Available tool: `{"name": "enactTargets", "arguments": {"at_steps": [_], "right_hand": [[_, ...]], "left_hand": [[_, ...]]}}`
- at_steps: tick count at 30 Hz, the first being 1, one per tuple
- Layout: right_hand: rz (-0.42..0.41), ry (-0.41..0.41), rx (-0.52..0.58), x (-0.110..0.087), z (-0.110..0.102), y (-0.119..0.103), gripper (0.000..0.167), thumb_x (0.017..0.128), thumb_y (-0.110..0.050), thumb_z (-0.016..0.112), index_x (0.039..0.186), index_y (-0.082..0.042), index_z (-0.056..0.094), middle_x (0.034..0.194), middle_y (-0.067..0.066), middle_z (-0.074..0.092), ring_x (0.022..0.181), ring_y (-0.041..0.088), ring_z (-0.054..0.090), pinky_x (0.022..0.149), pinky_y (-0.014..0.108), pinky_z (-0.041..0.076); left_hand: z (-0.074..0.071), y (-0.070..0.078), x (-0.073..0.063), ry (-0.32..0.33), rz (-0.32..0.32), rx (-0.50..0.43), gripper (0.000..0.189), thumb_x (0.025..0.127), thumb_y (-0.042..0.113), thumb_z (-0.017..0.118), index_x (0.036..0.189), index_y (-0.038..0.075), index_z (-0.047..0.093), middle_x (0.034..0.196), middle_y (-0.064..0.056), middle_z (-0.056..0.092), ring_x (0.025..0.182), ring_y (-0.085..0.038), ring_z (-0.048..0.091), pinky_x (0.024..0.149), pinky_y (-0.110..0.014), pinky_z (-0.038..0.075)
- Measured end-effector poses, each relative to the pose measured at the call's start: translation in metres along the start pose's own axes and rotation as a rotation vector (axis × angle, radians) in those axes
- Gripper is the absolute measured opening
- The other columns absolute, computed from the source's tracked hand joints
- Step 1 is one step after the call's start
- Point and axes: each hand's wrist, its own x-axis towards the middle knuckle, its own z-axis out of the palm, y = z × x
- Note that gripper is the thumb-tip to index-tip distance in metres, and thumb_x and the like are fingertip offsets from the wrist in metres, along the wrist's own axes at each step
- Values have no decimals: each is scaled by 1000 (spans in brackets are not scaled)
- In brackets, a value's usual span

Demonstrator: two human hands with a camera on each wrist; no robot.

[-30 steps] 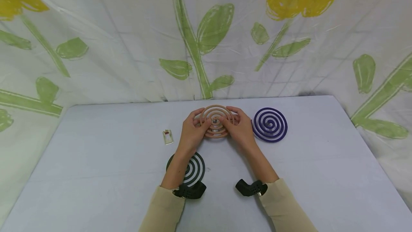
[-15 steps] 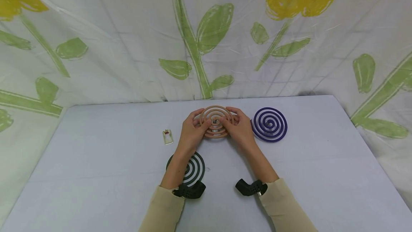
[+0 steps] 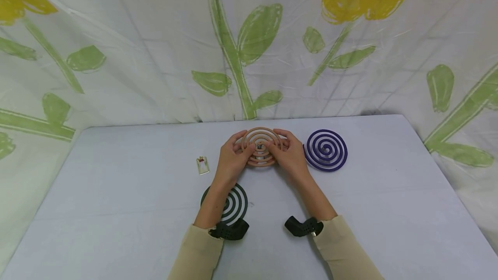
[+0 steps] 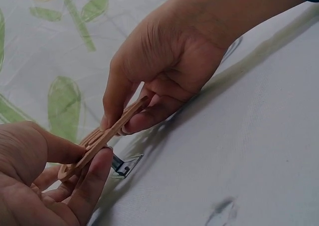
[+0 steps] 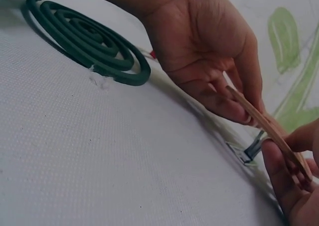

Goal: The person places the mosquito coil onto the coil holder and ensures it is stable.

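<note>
A tan mosquito coil (image 3: 260, 164) is held between both hands at the middle of the table, its spiral facing up. My left hand (image 3: 231, 154) grips its left side, thumb on top near the centre and fingers at the rim and underneath. On the right side my right hand (image 3: 291, 154) pinches it the same way, as the right wrist view shows with the coil (image 5: 266, 128) edge-on and tilted. Directly below the coil a small metal coil stand (image 4: 128, 167) rests on the table, its upright strip reaching up toward the coil's underside. The contact there is hidden.
A dark green mosquito coil (image 3: 242, 200) lies partly under the left forearm. To the right of the right hand is a purple coil (image 3: 326, 150). Another small metal stand (image 3: 203, 165) with a red spot lies left of the left hand. A flowered cloth (image 3: 155, 55) hangs behind the table.
Both hands keep their grip on the tan mosquito coil, which has dipped very slightly at its far edge. Everything else stays where it was.
</note>
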Motion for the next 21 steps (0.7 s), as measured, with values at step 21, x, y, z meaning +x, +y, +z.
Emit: {"name": "enactTargets", "arguments": {"at_steps": [21], "right_hand": [[-15,-1,-14,0,-2,-1,53,93,-16,82,142,-6,63,106,17,74,82,0,67,69,15,56]], "left_hand": [[0,-2,2,35,29,56,53,100,8,71,150,7,58,123,-24,70,91,-10,68,69,-16,55]]}}
